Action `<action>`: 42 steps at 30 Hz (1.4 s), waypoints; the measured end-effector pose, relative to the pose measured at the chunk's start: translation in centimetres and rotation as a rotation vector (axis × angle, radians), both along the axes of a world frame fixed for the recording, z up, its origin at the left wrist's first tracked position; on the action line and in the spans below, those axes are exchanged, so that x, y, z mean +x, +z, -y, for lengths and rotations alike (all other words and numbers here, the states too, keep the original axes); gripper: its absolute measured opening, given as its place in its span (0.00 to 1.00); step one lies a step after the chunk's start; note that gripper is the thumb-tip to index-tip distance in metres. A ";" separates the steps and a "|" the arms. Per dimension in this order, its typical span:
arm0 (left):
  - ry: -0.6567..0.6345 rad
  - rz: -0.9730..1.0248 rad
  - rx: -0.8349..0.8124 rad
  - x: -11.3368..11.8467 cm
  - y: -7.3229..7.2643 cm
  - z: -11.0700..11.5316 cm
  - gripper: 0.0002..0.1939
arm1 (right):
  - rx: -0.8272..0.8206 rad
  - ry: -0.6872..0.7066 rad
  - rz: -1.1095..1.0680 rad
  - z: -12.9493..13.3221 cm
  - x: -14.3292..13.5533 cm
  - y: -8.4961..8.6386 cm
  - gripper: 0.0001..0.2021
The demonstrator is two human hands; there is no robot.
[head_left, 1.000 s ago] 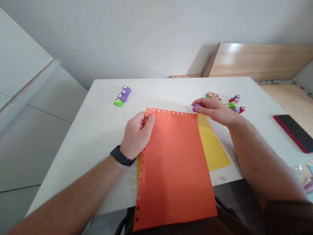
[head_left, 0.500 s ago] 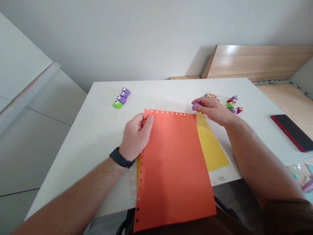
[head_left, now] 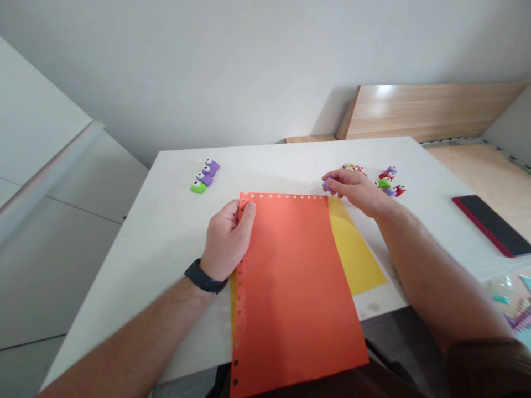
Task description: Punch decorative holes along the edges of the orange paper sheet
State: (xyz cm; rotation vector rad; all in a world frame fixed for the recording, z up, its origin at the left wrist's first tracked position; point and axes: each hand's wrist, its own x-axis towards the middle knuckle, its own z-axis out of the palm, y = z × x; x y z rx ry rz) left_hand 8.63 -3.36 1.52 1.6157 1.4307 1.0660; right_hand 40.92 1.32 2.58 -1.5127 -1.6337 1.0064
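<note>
An orange sheet [head_left: 294, 276] with star-shaped holes along its top and left edges is pinched at its upper left corner by my left hand [head_left: 228, 237]. Its lower end hangs past the table's front edge. Beneath it, a yellow sheet [head_left: 357, 251] shows on the right and in a thin strip on the left. Just beyond the orange sheet's upper right corner, my right hand [head_left: 354, 190] has its fingers closed on a small purple piece [head_left: 327, 184].
Purple and green pieces with eyes [head_left: 206, 176] form a row at the back left of the white table [head_left: 166, 221]. More such pieces [head_left: 390, 182] and a colourful pile [head_left: 354, 167] lie at the back right. A dark notebook [head_left: 493, 224] is farther right.
The view has shifted slightly, so the table appears lower. Both hands keep their holds on the orange sheet and the purple piece, with little other movement.
</note>
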 end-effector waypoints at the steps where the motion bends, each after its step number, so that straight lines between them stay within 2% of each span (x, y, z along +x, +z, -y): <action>1: 0.002 0.006 -0.003 0.0 0.0 0.0 0.16 | -0.003 0.003 -0.012 0.0 0.0 0.0 0.16; 15: 0.048 0.026 0.036 -0.2 0.1 -0.2 0.16 | -0.046 -0.046 -0.123 0.0 -0.5 -0.1 0.15; 24: 0.108 0.058 0.047 -0.2 -0.1 -0.2 0.16 | -0.069 -0.031 -0.235 0.4 -1.2 0.1 0.17; 32: 0.126 0.054 0.052 -0.3 -0.2 -0.3 0.17 | -0.080 -0.088 -0.295 0.3 -1.4 0.0 0.19; 42: 0.138 0.069 0.048 -0.2 -0.1 -0.3 0.18 | -0.094 -0.053 -0.320 0.2 -1.3 -0.7 0.19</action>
